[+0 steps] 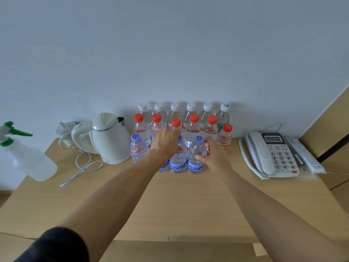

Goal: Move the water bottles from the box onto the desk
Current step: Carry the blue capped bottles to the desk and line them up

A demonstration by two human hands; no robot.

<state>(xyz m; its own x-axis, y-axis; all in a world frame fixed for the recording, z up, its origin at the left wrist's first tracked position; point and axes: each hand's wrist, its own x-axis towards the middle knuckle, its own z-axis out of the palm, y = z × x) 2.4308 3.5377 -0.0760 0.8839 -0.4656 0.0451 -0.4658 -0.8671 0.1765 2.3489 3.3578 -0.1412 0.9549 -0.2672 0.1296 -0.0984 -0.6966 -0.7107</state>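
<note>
Water bottles stand in rows at the back of the wooden desk [170, 201]: white-capped ones [174, 110] by the wall, red-capped ones [194, 123] in front of them, purple-capped ones nearest me. My left hand [166, 142] grips a purple-capped bottle [177, 163] from above. My right hand [215, 154] holds the rightmost purple-capped bottle [196, 157] by its side, thumb in front. Both bottles stand upright on the desk. A cardboard box flap [188, 250] shows at the bottom edge.
A white electric kettle [111, 137] with its cord stands left of the bottles, with a second white jug behind it. A spray bottle [28, 157] lies at far left. A desk phone [273, 154] and a remote [304, 156] sit at right.
</note>
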